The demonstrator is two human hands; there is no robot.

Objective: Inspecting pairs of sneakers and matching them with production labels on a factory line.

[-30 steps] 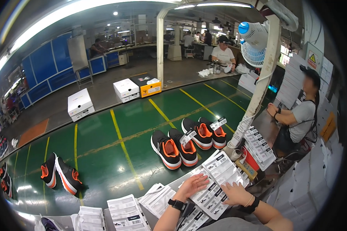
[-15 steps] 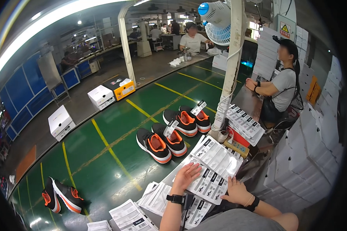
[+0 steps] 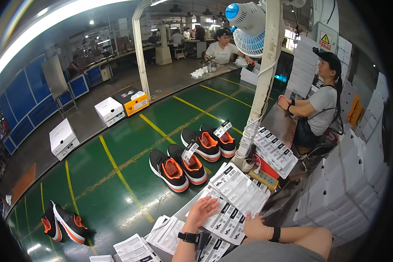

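My left hand [image 3: 201,211] is open, its fingers stretched out over the left edge of a sheet of printed labels [image 3: 226,218] with barcodes and small shoe drawings. At that sheet's right edge rests my right hand [image 3: 255,228], fingers apart and partly bent against the paper. Just beyond lies an overlapping stack of label sheets [image 3: 240,185]. More label sheets [image 3: 166,231] lie to the left of my left wrist. Two pairs of black sneakers with orange linings, the nearer pair [image 3: 177,168] and the farther pair [image 3: 208,142], stand on the green conveyor, tags sticking up.
Another sneaker pair [image 3: 65,223] lies at the left of the green conveyor [image 3: 118,192]. A white post [image 3: 263,87] with a power strip [image 3: 263,178] rises beyond the labels. Shoe boxes [image 3: 64,139] line the far edge. Stacked white boxes [image 3: 336,183] stand right; a co-worker [image 3: 323,98] sits there.
The view has shifted a little, so the shoes and boxes appear farther left. My right hand's fingers have drawn in along the sheet's edge. The left hand stays open over the labels.
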